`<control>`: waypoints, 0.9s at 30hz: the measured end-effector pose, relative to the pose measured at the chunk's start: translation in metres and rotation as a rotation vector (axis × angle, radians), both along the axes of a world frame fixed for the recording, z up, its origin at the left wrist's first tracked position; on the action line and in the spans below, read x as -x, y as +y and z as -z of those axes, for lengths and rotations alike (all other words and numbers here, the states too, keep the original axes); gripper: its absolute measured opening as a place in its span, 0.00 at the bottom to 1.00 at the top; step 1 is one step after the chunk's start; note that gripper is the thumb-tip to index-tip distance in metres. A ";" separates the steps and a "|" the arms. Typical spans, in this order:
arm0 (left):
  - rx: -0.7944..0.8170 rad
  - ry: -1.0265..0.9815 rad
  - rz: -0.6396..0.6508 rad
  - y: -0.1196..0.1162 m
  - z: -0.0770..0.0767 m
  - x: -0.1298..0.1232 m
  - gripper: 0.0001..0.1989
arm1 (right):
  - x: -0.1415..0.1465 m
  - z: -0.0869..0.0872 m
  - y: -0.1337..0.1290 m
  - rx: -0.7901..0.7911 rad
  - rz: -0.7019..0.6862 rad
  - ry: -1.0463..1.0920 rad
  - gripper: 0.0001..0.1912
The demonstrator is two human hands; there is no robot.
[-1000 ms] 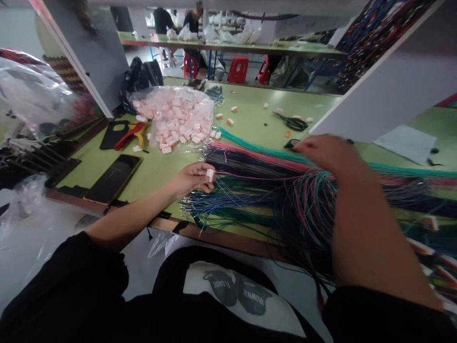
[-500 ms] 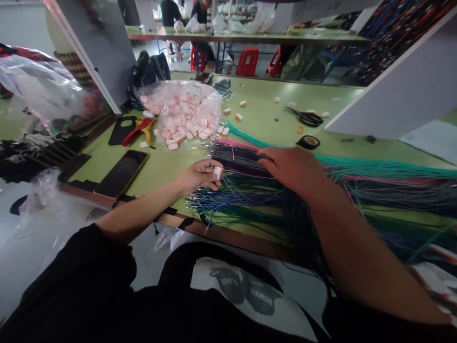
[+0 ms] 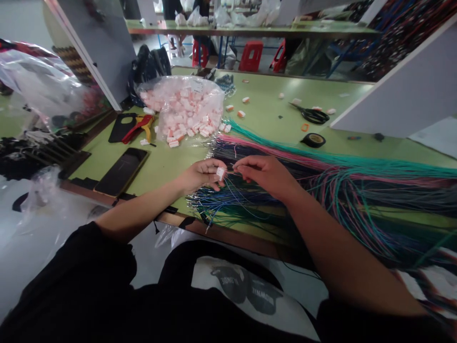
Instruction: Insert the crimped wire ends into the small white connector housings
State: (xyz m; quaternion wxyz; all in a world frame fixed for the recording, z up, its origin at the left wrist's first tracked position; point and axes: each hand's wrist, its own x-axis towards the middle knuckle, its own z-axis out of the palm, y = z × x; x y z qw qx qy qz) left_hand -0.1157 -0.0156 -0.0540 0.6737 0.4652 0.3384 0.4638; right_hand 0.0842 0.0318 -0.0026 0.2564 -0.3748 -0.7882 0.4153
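Between the thumb and fingers of my left hand (image 3: 203, 175) is a small white connector housing (image 3: 220, 173). Thin blue wires trail from the housing down to the right. Just to its right, my right hand (image 3: 266, 174) is closed in a pinch, its fingertips close to the housing on what looks like a thin wire, mostly hidden by the fingers. Both hands are over bundles of loose wires: dark ones beneath, blue wires (image 3: 235, 197) nearer me, pink wires (image 3: 264, 147) and green wires (image 3: 285, 147) beyond.
A clear bag of connector housings (image 3: 189, 107) lies behind my left hand. Left of it are red-and-yellow pliers (image 3: 139, 127) and a phone (image 3: 122, 171). Scissors (image 3: 310, 114) and black tape (image 3: 313, 139) sit at the back right. Upright panels (image 3: 400, 90) flank the table.
My right hand has moved left along the wires, from well right of the connector housing to right beside it, and its fingers have closed to a pinch. My left hand has barely moved.
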 end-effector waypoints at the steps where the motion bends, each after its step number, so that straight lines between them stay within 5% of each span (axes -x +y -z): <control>1: 0.003 0.003 -0.006 0.000 -0.001 0.000 0.16 | -0.001 -0.001 0.000 -0.043 -0.003 -0.028 0.10; 17: 0.014 0.049 -0.028 -0.004 -0.005 -0.003 0.14 | 0.006 0.003 -0.015 -0.388 0.100 -0.279 0.07; 27: -0.060 0.120 -0.066 -0.008 -0.007 -0.004 0.13 | 0.014 0.001 -0.022 -0.430 0.153 -0.472 0.08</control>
